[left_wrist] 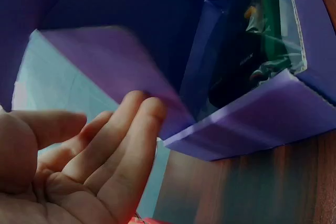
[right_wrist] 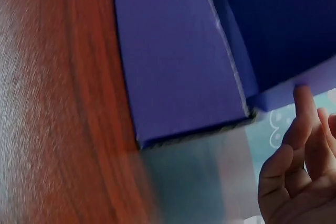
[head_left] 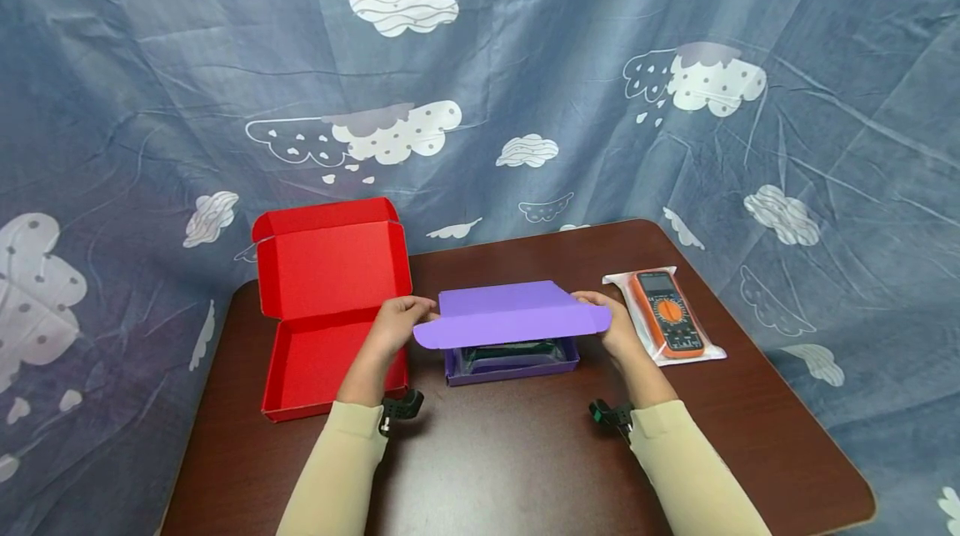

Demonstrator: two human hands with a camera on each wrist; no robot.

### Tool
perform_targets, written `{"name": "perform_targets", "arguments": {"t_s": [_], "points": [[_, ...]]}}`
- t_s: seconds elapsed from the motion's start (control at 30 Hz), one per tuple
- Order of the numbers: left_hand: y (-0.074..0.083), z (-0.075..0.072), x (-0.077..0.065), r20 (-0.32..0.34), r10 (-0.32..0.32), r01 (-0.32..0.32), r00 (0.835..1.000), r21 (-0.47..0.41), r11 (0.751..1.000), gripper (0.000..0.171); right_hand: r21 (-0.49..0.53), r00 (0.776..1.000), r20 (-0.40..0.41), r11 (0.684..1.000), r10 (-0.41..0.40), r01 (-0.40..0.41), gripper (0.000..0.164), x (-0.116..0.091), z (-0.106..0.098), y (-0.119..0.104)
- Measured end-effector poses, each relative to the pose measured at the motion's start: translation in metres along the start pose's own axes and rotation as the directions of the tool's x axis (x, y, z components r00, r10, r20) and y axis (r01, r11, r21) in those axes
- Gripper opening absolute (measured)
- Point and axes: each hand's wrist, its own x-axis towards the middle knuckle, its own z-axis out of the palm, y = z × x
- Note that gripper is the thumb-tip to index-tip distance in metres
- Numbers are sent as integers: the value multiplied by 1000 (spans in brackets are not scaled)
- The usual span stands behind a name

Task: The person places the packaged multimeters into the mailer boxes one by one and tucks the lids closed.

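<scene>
A purple cardboard box (head_left: 513, 375) sits mid-table, its lid (head_left: 517, 322) partly raised and tilted over the tray. Inside, in the left wrist view, lie a dark item (left_wrist: 239, 66) and something green under clear plastic; their kind cannot be made out. At the box's left side my left hand (head_left: 393, 329) touches a side flap (left_wrist: 113, 59) of the lid with extended fingertips. On the opposite side my right hand (head_left: 617, 328) has a fingertip against the right flap (right_wrist: 296, 90), its other fingers loosely bent. The lid hides much of the contents in the head view.
To the left stands an open red box (head_left: 330, 269), its lid upright, close to my left forearm. An orange multimeter (head_left: 667, 313) in a clear bag lies right of my right hand. A cloud-patterned curtain (head_left: 480, 61) hangs behind the brown table (head_left: 510, 453).
</scene>
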Motion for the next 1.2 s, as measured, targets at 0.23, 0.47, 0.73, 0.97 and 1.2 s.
{"name": "perform_targets", "arguments": {"t_s": [0.23,0.47,0.73,0.97,1.2], "points": [[-3,-1,0,79,8,-7,997,-13,1000,29,-66,994,104,997,36,-29,53,3,-8,9],[-3,4,-2,68,5,-7,998,35,999,25,-75,975,215,996,56,-40,58,8,-14,12],[-4,7,-6,45,15,-21,999,132,991,22,-233,958,275,972,75,-9,55,11,-19,3],[-5,10,-8,23,13,-17,1000,187,982,21,-321,950,292,947,113,-14,50,10,-17,-8],[-7,14,-9,0,34,-33,999,260,965,20,-392,967,224,919,124,-27,46,5,-8,-19]]}}
